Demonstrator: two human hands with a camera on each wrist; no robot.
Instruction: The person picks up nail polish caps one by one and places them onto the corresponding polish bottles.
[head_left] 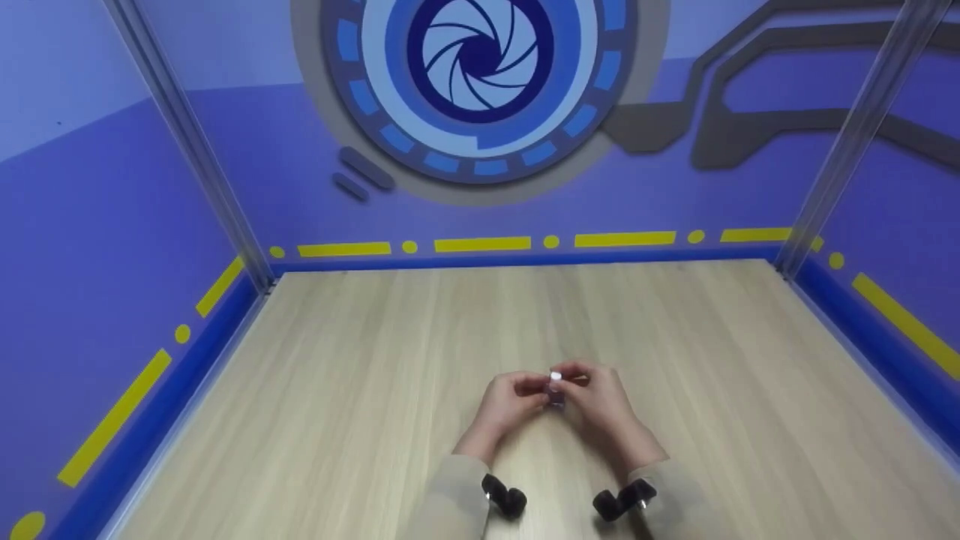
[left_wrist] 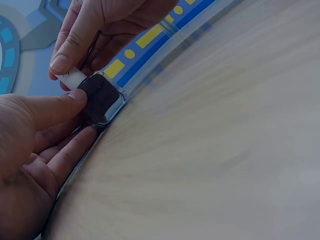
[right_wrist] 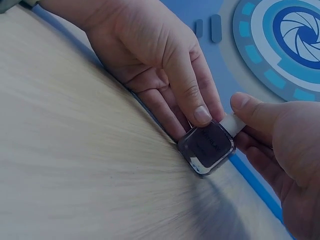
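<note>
A small square glass bottle of dark nail polish point(head_left: 556, 400) with a white cap point(head_left: 555, 376) is between the two hands, low in the middle of the head view. The left hand point(head_left: 511, 403) grips the glass body point(left_wrist: 101, 100) between thumb and fingers. From the other side, the right hand point(head_left: 601, 396) pinches the cap point(right_wrist: 231, 124) between thumb and fingers. In both wrist views the cap sits on the bottle's neck and the bottle point(right_wrist: 207, 145) is tilted. Dark lettering on its face is too blurred to read. Whether its base touches the table cannot be told.
A light wood-grain table point(head_left: 360, 390) spreads under both hands. Blue-purple panels with yellow dashes point(head_left: 482, 244) enclose it at the back and both sides, with clear posts point(head_left: 199, 142) at the corners. Black wrist mounts point(head_left: 504, 496) sit on both sleeves.
</note>
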